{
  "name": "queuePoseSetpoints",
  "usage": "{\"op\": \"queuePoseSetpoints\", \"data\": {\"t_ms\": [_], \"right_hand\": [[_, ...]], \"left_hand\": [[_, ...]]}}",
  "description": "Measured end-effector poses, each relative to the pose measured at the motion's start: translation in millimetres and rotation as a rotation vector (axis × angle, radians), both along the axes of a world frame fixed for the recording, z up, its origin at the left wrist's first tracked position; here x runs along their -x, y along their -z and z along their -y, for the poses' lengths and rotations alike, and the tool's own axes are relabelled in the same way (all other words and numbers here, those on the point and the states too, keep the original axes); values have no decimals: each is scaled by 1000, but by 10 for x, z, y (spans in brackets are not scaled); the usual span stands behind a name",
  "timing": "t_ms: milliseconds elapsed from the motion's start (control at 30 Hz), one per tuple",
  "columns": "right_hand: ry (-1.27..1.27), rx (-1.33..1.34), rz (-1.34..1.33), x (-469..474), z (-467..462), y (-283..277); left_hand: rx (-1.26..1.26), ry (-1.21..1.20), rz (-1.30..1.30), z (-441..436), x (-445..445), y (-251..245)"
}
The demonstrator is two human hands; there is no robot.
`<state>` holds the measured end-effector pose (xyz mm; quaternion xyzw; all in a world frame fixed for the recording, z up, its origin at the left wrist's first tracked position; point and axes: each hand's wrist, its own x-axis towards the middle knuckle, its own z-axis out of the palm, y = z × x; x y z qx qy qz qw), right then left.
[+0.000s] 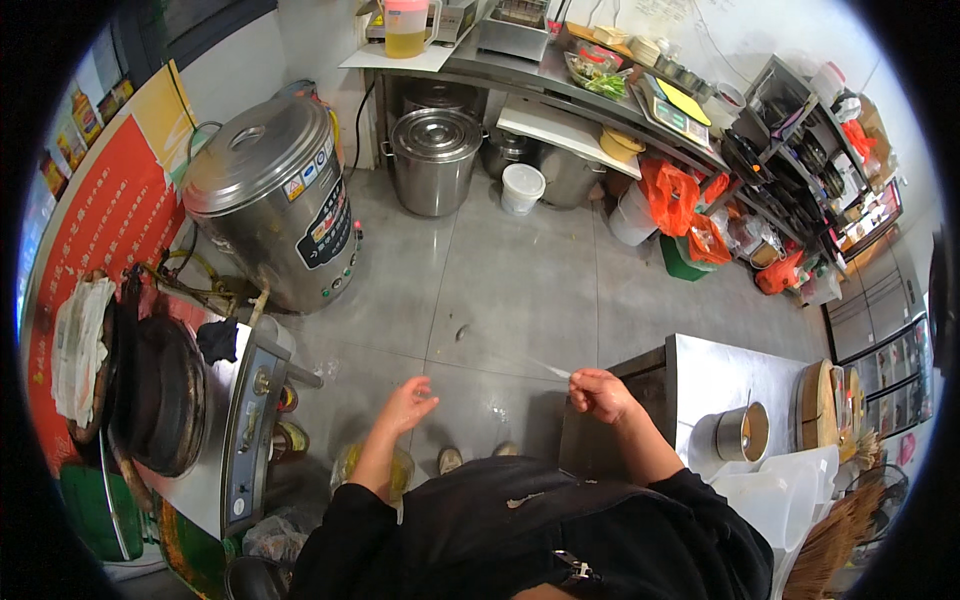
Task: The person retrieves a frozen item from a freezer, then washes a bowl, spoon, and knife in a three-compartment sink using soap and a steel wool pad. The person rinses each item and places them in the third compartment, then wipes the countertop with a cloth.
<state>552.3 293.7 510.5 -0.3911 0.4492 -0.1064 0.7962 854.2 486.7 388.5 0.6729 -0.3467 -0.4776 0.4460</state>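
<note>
My left hand (409, 405) hangs over the grey tiled floor with its fingers apart and nothing in it. Below its forearm a container of yellowish liquid (349, 465) stands partly hidden. To the right, my right hand (598, 394) is closed around a thin, whitish, pointed thing (556, 370) that sticks out to the left; its exact kind cannot be told. That hand is just left of a steel-topped table (697, 375). On the table are a steel pot (739, 435) with a utensil in it and a round wooden chopping board (816, 405).
At the left stand a large steel boiler (262, 180) and a steel cooking unit (244, 442) with dark round pans. Ahead are a lidded stockpot (435, 165), a white bucket (522, 189) and a long steel counter (517, 67). Clear plastic bins (772, 495) stand at the lower right.
</note>
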Motion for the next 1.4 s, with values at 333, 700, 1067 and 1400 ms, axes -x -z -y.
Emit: {"op": "queuePoseSetpoints", "data": {"t_ms": [333,700,1067,1400], "right_hand": [[200,86,77,52,1303,327],[223,-52,314,-171,2902,348],[248,-58,134,50,3603,521],[224,225,-85,16,4229,495]], "left_hand": [[-578,332,347,267,-148,273],[-463,212,511,1426,-280,224],[-590,371,481,2140,-332,345],[-565,516,443,3280,-874,645]]}}
